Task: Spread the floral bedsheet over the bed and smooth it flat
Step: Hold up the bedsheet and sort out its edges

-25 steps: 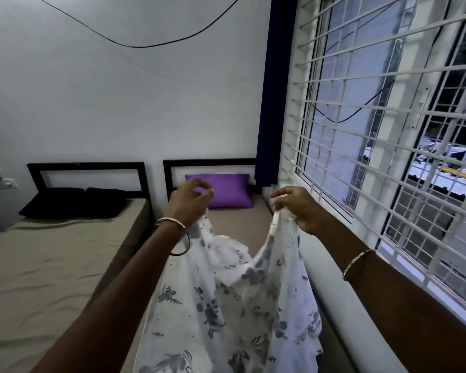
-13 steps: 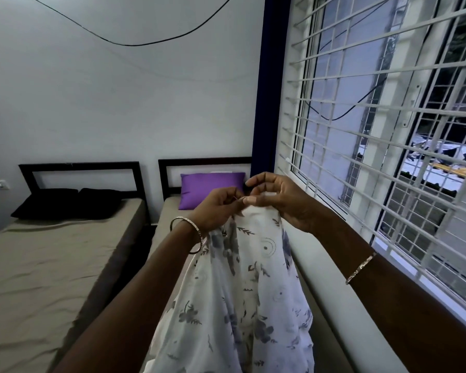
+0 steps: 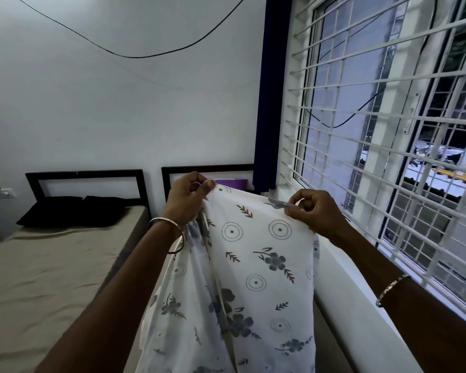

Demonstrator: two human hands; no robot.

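Note:
The white floral bedsheet (image 3: 250,267) hangs in front of me, held up at chest height over the right-hand bed. My left hand (image 3: 187,196) pinches its top edge at the left. My right hand (image 3: 314,212) pinches the same edge further right, and a stretch of edge runs taut between them. The rest of the sheet drops in loose folds below. The bed's dark headboard (image 3: 207,169) and a sliver of purple pillow (image 3: 232,182) show behind the sheet; the mattress is hidden by it.
A second bed (image 3: 49,265) with a beige sheet and black pillows (image 3: 73,211) stands to the left. A white window ledge (image 3: 361,313) and a barred window (image 3: 388,146) run along the right. A dark blue curtain (image 3: 269,103) hangs in the corner.
My hands came together at the sheet's top half a second ago and have now moved apart, drawing a flat span of the edge out between them.

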